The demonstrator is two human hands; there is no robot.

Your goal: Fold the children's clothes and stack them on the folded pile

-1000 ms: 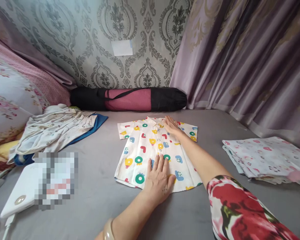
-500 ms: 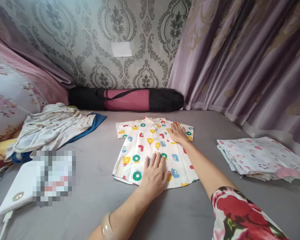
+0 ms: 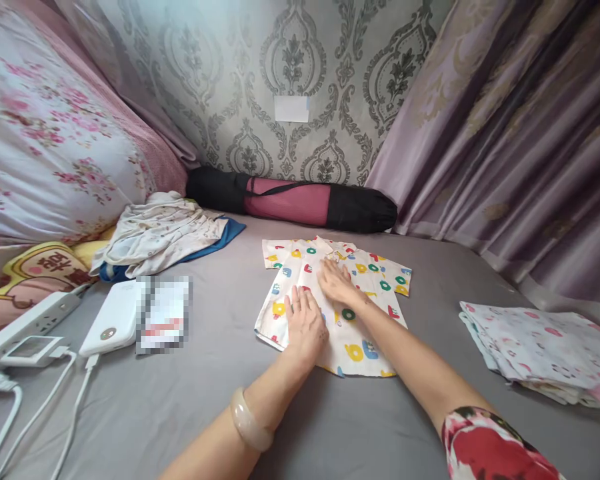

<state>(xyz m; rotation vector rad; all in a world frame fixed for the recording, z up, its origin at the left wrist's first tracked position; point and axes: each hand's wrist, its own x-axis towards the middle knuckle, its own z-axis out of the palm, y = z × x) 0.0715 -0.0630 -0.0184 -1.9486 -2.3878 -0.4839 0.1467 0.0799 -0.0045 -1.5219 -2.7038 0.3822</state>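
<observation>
A short-sleeved white shirt [image 3: 360,350] printed with colourful letters lies spread out on a grey sheet, its collar at the far side. My left hand [image 3: 307,327] rests flat on the shirt's left front with its fingers stretched out. Just beyond it, my right hand [image 3: 337,283] touches the shirt near the buttoned middle, below the collar. The right fingers look extended, their tips slightly blurred. Both hands hold nothing, and they cover part of the print.
Folded printed cloths [image 3: 545,350] lie at the right, crumpled clothes [image 3: 165,230] at the left. A black and pink rolled bag [image 3: 290,201] lies along the wall. A white power bank [image 3: 115,317], a power strip [image 3: 30,327] and cables are at the left, near a floral pillow [image 3: 65,153].
My right hand has moved from the shirt's right shoulder towards its middle. My left hand has slid a little to the shirt's left side. The camera view has turned left.
</observation>
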